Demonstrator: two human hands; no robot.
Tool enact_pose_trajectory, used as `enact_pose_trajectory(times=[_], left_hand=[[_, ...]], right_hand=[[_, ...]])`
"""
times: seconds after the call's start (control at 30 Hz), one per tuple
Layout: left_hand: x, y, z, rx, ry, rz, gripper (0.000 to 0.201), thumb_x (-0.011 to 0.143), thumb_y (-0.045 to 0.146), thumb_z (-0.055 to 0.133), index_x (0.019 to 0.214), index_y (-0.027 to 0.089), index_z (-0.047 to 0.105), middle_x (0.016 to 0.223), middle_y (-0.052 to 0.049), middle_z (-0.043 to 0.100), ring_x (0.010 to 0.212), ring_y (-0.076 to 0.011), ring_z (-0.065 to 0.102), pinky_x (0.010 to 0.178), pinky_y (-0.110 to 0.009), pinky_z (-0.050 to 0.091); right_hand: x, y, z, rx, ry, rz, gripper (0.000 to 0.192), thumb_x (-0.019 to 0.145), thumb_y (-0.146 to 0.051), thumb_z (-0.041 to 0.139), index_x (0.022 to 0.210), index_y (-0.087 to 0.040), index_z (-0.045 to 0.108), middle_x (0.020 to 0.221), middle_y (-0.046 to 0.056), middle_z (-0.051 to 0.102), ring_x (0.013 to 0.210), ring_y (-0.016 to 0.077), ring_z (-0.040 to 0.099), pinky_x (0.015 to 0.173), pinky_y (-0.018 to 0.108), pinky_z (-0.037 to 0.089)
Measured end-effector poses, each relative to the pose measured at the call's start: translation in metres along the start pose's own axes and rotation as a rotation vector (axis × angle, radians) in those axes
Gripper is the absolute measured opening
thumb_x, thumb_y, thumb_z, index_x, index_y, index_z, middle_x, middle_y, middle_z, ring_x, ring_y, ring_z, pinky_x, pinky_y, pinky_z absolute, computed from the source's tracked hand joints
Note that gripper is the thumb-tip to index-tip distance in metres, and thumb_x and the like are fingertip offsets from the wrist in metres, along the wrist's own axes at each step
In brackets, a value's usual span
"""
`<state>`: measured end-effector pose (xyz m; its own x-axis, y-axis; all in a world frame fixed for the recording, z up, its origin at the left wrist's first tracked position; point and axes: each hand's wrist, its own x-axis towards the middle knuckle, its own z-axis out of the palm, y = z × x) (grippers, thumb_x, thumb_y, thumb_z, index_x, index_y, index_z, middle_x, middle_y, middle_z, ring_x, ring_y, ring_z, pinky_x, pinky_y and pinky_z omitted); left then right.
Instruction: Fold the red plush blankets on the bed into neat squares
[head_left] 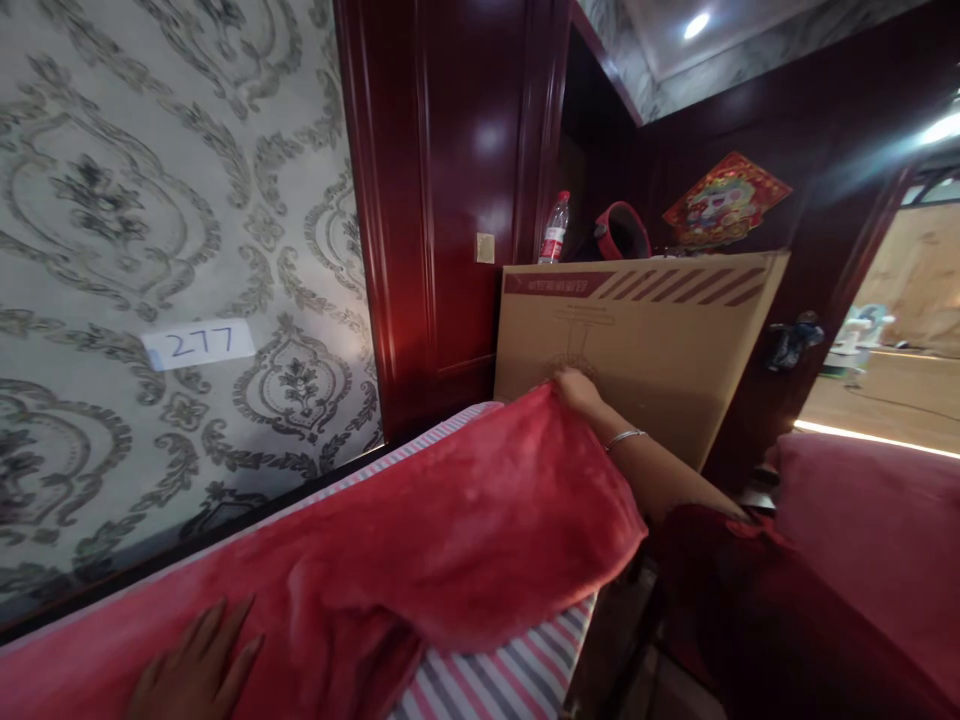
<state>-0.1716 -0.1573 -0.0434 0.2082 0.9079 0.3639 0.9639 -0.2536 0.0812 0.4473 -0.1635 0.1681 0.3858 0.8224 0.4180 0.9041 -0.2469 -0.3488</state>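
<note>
The fingers of the right hand are closed on the far edge of a soft red fleece blanket, which is pinched and lifted near the far end of the bed, just in front of a large flat brown cardboard box stood upright there. A thin silver bangle is worn on that wrist. The left hand is laid flat on the near part of the blanket, fingers spread and open, nothing being gripped.

The blanket is seen lying along the wall-side edge of the bed, bunched and folded over in the middle, with its outer flap hanging loose. Beneath it, a pink, white and grey striped sheet is left uncovered at the bed's near outer corner. By this it may be judged that the spreading is only partly done: one length is laid down, while the raised end and the bare stripes are yet to be dealt with.

Behind the box a clear plastic water bottle with a red label is stood. A white label marked 277 is stuck on the patterned grey wallpaper.
</note>
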Motion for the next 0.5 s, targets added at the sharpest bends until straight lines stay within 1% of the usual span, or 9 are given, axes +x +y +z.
enact_pose_trajectory(times=[0.07,0.17,0.23,0.3,0.4,0.47,0.5], left_hand=[[0.001,0.004,-0.006,0.051,-0.077,0.016,0.062,0.074,0.041,0.036,0.12,0.018,0.071,0.137,-0.013,0.063,0.134,-0.0361,0.051,0.106,-0.055,0.041],[0.001,0.008,-0.015,0.106,-0.151,0.048,0.065,0.075,0.039,0.033,0.122,0.014,0.07,0.143,-0.013,0.058,0.137,-0.0361,0.048,0.109,-0.054,0.038],[0.0,0.008,-0.016,0.092,-0.154,0.064,0.063,0.075,0.038,0.033,0.12,0.014,0.071,0.142,-0.014,0.059,0.137,-0.0365,0.048,0.109,-0.055,0.038],[0.0,0.006,-0.012,0.049,-0.129,0.065,0.061,0.074,0.037,0.033,0.116,0.016,0.073,0.14,-0.015,0.061,0.137,-0.0372,0.047,0.108,-0.057,0.038],[0.001,-0.004,-0.001,-0.059,-0.083,0.026,0.061,0.073,0.042,0.033,0.114,0.019,0.073,0.137,-0.012,0.063,0.137,-0.0356,0.049,0.108,-0.057,0.039],[0.007,-0.009,0.001,-0.156,-0.064,-0.03,0.06,0.073,0.046,0.035,0.112,0.022,0.072,0.13,-0.011,0.068,0.132,-0.0357,0.053,0.106,-0.056,0.043],[0.012,-0.009,-0.001,-0.205,-0.046,-0.064,0.058,0.072,0.049,0.036,0.109,0.022,0.072,0.124,-0.012,0.071,0.128,-0.0363,0.057,0.104,-0.055,0.045]], right_hand=[[0.003,-0.008,-0.032,-0.051,0.109,-0.023,0.018,0.091,-0.014,0.054,0.099,-0.013,0.07,0.115,0.017,0.065,0.115,0.0267,0.057,0.096,0.037,0.044],[0.009,-0.024,-0.081,-0.086,0.265,-0.063,0.023,0.088,-0.014,0.05,0.098,-0.012,0.07,0.117,0.02,0.062,0.115,0.0298,0.055,0.093,0.037,0.043],[0.014,-0.037,-0.11,-0.091,0.348,-0.087,0.023,0.086,-0.017,0.05,0.097,-0.012,0.069,0.115,0.02,0.062,0.111,0.0301,0.055,0.09,0.037,0.044],[0.018,-0.051,-0.133,-0.058,0.411,-0.118,0.022,0.084,-0.02,0.051,0.095,-0.012,0.068,0.105,0.017,0.065,0.102,0.0284,0.057,0.086,0.037,0.046],[0.017,-0.07,-0.152,0.132,0.499,-0.202,0.019,0.078,-0.024,0.056,0.092,-0.015,0.065,0.087,0.009,0.066,0.082,0.0236,0.058,0.078,0.036,0.046],[0.013,-0.083,-0.156,0.265,0.528,-0.284,0.016,0.074,-0.025,0.058,0.087,-0.017,0.062,0.081,0.005,0.065,0.075,0.0212,0.056,0.076,0.035,0.046],[0.009,-0.09,-0.156,0.298,0.524,-0.328,0.014,0.072,-0.024,0.058,0.085,-0.018,0.06,0.079,0.005,0.064,0.074,0.0206,0.055,0.076,0.035,0.046]])
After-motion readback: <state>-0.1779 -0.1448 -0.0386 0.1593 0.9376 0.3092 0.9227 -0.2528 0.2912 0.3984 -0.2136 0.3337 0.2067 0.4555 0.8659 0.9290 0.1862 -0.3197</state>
